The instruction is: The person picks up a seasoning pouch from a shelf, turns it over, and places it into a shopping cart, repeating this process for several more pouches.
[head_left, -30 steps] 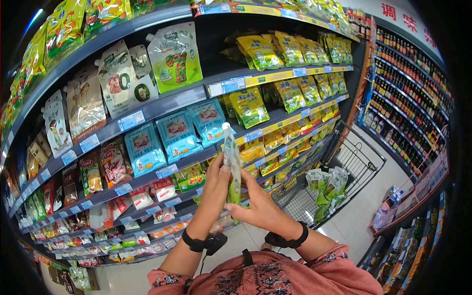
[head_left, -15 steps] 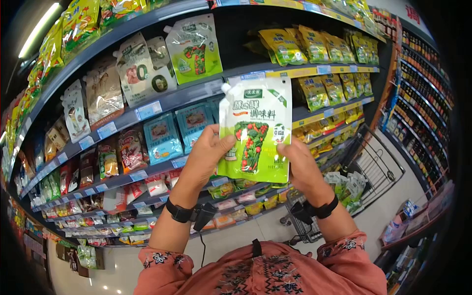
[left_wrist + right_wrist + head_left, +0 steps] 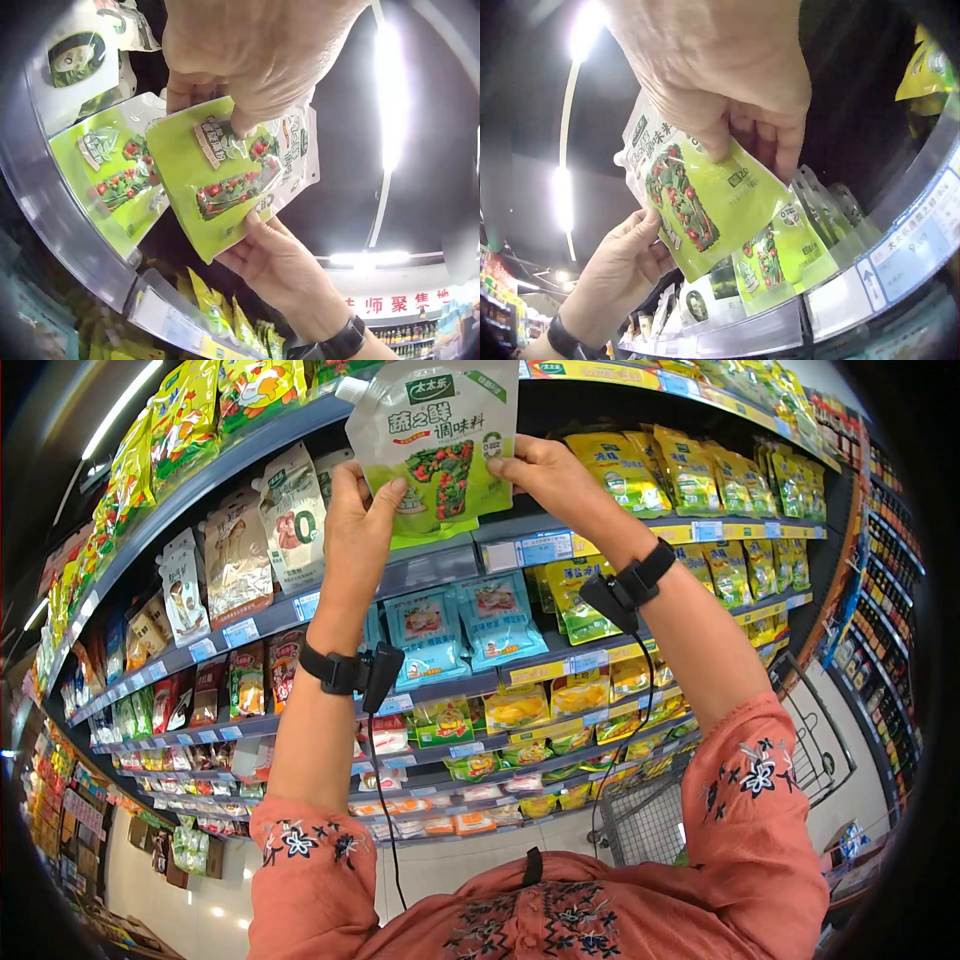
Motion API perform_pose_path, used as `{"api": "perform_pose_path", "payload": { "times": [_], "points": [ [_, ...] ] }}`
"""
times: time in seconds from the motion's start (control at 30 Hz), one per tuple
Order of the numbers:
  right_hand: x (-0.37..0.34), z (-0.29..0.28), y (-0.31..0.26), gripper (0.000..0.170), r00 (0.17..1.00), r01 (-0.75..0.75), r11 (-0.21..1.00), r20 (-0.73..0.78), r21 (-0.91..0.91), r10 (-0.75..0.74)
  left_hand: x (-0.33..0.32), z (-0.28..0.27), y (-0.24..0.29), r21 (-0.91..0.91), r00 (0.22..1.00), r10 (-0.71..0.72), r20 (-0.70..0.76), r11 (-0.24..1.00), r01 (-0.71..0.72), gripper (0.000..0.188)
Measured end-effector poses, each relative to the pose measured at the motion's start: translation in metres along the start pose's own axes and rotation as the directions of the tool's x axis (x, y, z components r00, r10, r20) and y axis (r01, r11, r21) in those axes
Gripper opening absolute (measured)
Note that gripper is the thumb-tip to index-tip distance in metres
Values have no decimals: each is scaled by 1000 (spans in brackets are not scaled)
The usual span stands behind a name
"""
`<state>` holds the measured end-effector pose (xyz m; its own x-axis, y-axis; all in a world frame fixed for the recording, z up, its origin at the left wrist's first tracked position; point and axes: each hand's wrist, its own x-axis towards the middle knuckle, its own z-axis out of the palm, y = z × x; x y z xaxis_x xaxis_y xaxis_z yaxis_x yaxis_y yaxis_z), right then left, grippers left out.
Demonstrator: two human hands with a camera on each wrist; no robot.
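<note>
A white-and-green spouted pouch of vegetable seasoning [image 3: 440, 470] is held up at shelf height, its printed front facing me. My left hand [image 3: 357, 525] pinches its left edge, thumb on the front. From the other side, my right hand [image 3: 560, 480] grips the right edge, with the thumb on the front. Matching pouches [image 3: 780, 262] stand on the shelf right behind it, as the right wrist view shows. In the left wrist view the held pouch [image 3: 214, 180] tilts in front of the shelf edge, overlapping a like pouch [image 3: 112, 172].
Left along the same shelf stand other pouches [image 3: 240, 555]. Blue packets [image 3: 430, 635] line the shelf below, and yellow bags [image 3: 690, 470] fill the shelves to the right. A wire shopping cart [image 3: 650, 820] stands low on the right. Thin cables [image 3: 375, 780] hang from both wrist cameras.
The pouch turned from edge-on to face me, then rose with both hands from chest level to the shelf with the matching pouches. The head view shifted too.
</note>
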<state>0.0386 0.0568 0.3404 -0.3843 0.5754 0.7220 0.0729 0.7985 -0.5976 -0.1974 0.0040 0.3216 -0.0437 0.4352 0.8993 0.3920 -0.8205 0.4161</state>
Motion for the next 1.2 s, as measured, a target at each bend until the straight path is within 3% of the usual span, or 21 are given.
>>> {"api": "perform_pose_path", "payload": {
  "times": [0.1,0.2,0.3,0.4,0.5,0.6,0.7,0.8,0.83,0.93,1.2],
  "points": [
    [19,6,30,31,998,68,996,1,55,-68,3,-1,-15,39,1000,-14,6,999,14,32],
    [31,13,58,30,999,-31,999,22,44,30,3,-4,-33,129,1000,-13,14,992,11,33],
    [35,20,73,29,998,-42,999,47,13,42,3,-10,-50,318,993,-121,16,942,110,30],
    [38,24,78,27,992,-91,996,87,5,91,5,-9,-63,349,989,-145,13,928,132,32],
    [38,27,80,28,979,-173,978,129,117,158,6,-8,-65,438,985,-171,1,886,154,41],
    [44,26,80,30,976,-177,980,145,85,164,5,-6,-66,578,999,12,-30,816,8,53],
    [52,29,93,33,961,-213,976,192,51,200,-3,1,-48,724,984,150,-95,689,-35,61],
    [56,31,89,32,945,-264,964,212,41,250,-8,7,-35,826,965,248,84,525,-207,62],
    [57,31,87,32,944,-259,964,224,51,242,-9,11,-30,778,965,241,105,585,-230,56],
    [54,34,79,32,940,-256,964,249,70,231,-10,15,-37,754,932,288,220,556,-350,50],
    [47,39,85,32,966,-205,979,165,24,198,-19,18,-42,784,947,218,238,532,-319,47]
  ]
}}
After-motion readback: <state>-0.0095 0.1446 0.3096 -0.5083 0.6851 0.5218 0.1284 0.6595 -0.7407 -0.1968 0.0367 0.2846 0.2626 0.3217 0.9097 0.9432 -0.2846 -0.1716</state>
